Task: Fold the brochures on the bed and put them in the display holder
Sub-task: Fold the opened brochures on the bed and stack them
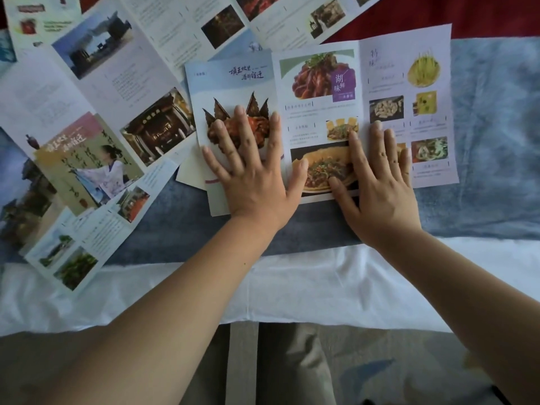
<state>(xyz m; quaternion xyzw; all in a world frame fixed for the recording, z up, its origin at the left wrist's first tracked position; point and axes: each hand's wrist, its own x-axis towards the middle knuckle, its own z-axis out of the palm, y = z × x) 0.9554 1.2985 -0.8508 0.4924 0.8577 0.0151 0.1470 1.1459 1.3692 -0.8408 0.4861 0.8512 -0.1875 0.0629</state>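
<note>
The brochure (pixel 318 112) lies open on the bed, a little toward 12 o'clock from the middle of the view, its three food-photo panels facing up, and both hands are on it. The left hand (pixel 254 176) is spread flat on the left panel, over the spiky red dish photo; its fingers are straight and fanned toward 12 o'clock, gripping nothing, and the thumb reaches toward 3 o'clock across the crease onto the middle panel. The right hand (pixel 380 182) is flat too, palm down with fingers straight, lying over the crease between the middle and right panels; its thumb points toward 9 o'clock on the round dish photo, and it holds nothing. The two thumbs are near each other, not touching. Under the brochure is a blue runner (pixel 482 141), bare at 3 o'clock. From 9 to 12 o'clock of the brochure, loose brochures (pixel 111 77) fan out open and overlapping, one showing a person in a pale robe (pixel 87 162), and another with garden photos (pixel 79 252) down at 8 o'clock. A red cloth (pixel 482 13) shows at 1 o'clock. At 6 o'clock a white sheet (pixel 292 282) crosses under both forearms, with the person's trousers (pixel 292 369) at the bottom edge.
</note>
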